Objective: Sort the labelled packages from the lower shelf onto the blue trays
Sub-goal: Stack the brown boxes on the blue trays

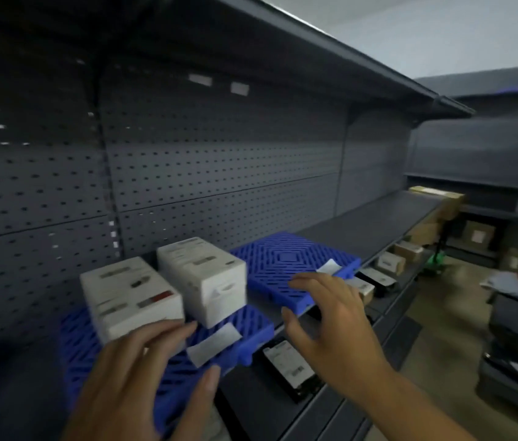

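Note:
Two white labelled boxes stand on the near blue tray [251, 332]: one at the left [130, 297], one to its right [203, 275]. A second blue tray [296, 262] lies further right on the same shelf with nothing on it but a paper tag at its front edge. My left hand [143, 383] hovers with spread fingers just in front of the left box and holds nothing. My right hand [331, 319] hangs open over the gap between the trays. On the lower shelf lie a dark labelled package [289, 367] and several more packages [378, 276] in a row.
A dark pegboard wall [187, 173] backs the shelf, and an upper shelf [315, 49] overhangs it. Cardboard boxes [436, 214] are stacked at the far right end. More boxes and papers lie on the floor [461, 300] to the right.

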Action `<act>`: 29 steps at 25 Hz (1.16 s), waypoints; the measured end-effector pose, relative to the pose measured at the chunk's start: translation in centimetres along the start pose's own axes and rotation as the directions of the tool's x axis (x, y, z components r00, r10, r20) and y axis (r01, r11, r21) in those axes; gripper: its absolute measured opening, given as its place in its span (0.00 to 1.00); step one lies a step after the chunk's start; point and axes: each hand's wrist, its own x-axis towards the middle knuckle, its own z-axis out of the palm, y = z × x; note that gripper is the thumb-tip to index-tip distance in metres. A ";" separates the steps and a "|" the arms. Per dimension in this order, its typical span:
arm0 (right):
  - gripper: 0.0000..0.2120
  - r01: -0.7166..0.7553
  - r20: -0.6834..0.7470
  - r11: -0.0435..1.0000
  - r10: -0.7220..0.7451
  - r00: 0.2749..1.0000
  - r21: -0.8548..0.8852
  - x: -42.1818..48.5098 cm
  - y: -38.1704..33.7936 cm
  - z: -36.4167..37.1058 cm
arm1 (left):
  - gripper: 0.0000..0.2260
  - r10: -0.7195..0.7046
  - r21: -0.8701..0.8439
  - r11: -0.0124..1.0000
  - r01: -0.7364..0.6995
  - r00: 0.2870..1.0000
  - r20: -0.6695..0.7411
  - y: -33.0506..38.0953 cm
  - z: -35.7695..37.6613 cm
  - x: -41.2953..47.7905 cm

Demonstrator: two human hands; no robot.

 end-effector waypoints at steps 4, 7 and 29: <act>0.20 -0.103 -0.036 0.994 0.102 0.994 -0.042 -1.7 9.1 -4.0 | 0.20 0.063 -0.105 0.993 -0.049 0.988 0.140 7.7 8.3 1.7; 0.16 -0.172 -0.085 0.983 0.167 0.982 -0.060 -2.5 16.0 -6.9 | 0.22 0.059 -0.148 0.989 -0.026 0.972 0.225 13.4 15.3 3.9; 0.19 -0.498 -0.068 0.773 0.516 0.854 -0.393 7.9 59.5 -14.3 | 0.41 0.328 -0.400 0.912 -0.085 0.738 0.590 35.1 66.3 18.1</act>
